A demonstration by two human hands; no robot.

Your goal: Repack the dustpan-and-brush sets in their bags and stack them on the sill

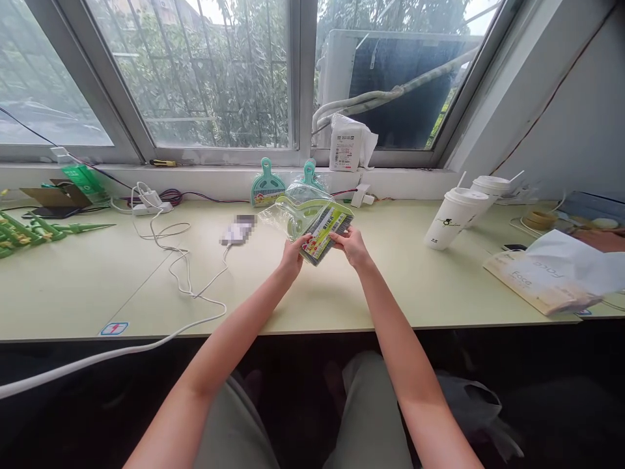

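Observation:
Over the middle of the pale table, both my hands hold a small green dustpan and brush set point(319, 228) in a clear plastic bag. A yellow-green printed label runs across its grey bristles, and the set is tilted. My left hand point(294, 253) grips its lower left edge, thumb on the label. My right hand point(352, 246) grips the right edge, thumb also on the front. The fingers behind the set are hidden. Against the window ledge stand a teal dustpan and brush set point(267, 185) and another teal set point(310, 174), partly covered by the bag.
White cables point(183, 273) and a blurred phone-like object point(237, 230) lie left on the table point(390, 293). White cups with straws point(454, 215) and a tissue pack point(532, 277) are at right. A wrapped white pack point(347, 144) sits on the sill; green pieces point(43, 228) lie far left.

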